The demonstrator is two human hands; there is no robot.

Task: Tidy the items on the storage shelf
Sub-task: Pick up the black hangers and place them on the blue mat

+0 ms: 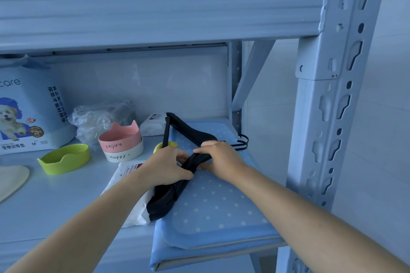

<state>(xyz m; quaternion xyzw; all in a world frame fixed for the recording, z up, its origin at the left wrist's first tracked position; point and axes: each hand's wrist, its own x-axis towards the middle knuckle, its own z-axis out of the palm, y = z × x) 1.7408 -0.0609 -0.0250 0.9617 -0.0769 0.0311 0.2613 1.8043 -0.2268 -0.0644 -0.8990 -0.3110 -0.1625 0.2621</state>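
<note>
on my feed both hands met over a bundle of black hangers (188, 137) lying across the blue dotted cushion (213, 204) at the right end of the shelf (55, 201). the left hand (168, 166) was curled round the middle of the bundle, fingers closed over it, and the right hand (218, 158) pressed down on the same stretch from the right, fingers bent against the black bars, so both had hold of the hangers. the hooks stuck out to the right, past the cushion's far corner, near the metal upright (328, 117). the near end of the bundle lay over a white packet (124, 175) just left of the cushion. further left stood a pink bowl (121, 137) stacked on a white bowl (124, 155), then a green bowl (66, 158), and a crumpled clear bag (93, 117) behind them. a pet pad package (28, 113) stood at the far left, and another white packet (153, 124) lay beyond the hangers.
</note>
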